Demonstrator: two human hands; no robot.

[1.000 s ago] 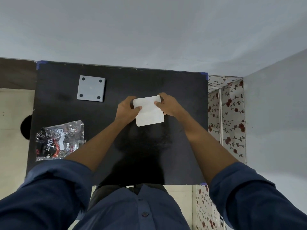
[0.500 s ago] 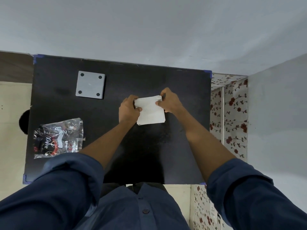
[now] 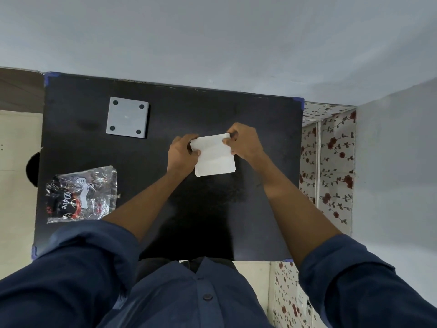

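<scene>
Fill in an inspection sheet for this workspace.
Surface: black table, blue tape at its corners.
Job's things: white folded sheet, held at its far corners near the table's middle.
Clutter: grey square plate with four holes, far left; crinkled plastic packet, near left.
Grips: left hand pinches the sheet's left corner; right hand pinches its right corner.
Cables: nothing seen.
Surroundings: grey wall behind; floral-patterned panel to the right.

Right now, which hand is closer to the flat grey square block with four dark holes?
Left. The left hand grips one edge of the white folded paper, right of the grey block; the right hand grips the opposite edge, farther away.
</scene>
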